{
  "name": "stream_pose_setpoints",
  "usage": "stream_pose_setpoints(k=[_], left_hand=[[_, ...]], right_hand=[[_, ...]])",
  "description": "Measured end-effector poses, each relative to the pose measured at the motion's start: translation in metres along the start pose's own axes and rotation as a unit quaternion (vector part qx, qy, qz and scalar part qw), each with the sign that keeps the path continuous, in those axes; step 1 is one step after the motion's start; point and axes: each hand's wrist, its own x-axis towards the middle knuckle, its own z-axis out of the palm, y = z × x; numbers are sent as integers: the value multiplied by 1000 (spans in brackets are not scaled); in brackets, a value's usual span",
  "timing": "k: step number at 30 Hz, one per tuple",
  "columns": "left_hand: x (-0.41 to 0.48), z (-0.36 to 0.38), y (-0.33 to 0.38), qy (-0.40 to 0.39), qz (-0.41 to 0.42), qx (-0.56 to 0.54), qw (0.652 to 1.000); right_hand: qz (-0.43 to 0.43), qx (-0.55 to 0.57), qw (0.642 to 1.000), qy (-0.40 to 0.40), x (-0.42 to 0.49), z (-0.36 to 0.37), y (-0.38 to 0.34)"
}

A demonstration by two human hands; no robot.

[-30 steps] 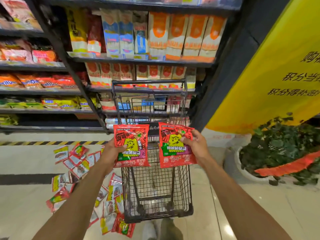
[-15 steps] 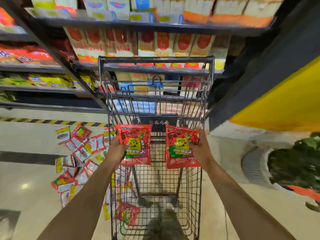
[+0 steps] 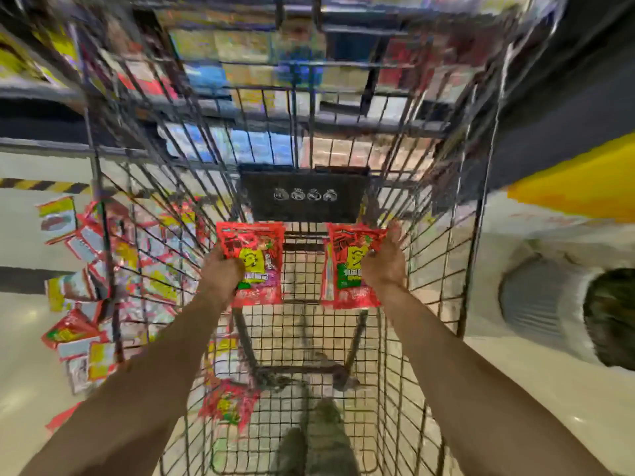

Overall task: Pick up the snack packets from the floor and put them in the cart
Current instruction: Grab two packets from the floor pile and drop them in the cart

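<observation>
Left hand [image 3: 221, 273] and right hand [image 3: 385, 266] each pinch a glossy red plastic snack packet [image 3: 256, 261] inside the black wire cart [image 3: 446, 269]; released edgewise, one might slip between bars.

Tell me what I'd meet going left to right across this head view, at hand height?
Floor packets → left hand → left packet → right packet → right hand → plant pot. The cart spans the middle, so it is left out.
</observation>
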Motion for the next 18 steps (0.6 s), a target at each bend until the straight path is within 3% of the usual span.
stream_pose_setpoints(k=[6, 11, 15, 18], left_hand=[[52, 27, -38, 7, 5, 38, 999], [72, 24, -56, 56, 48, 116, 991], [46, 26, -46, 65, 108, 139, 982], [21, 11, -41, 49, 156, 196, 967]], right_hand=[[64, 49, 997, 21, 47, 58, 29], [33, 32, 998, 46, 61, 66, 36], [-18, 5, 997, 76, 40, 68, 32], [-122, -51, 987, 93, 12, 54, 23]])
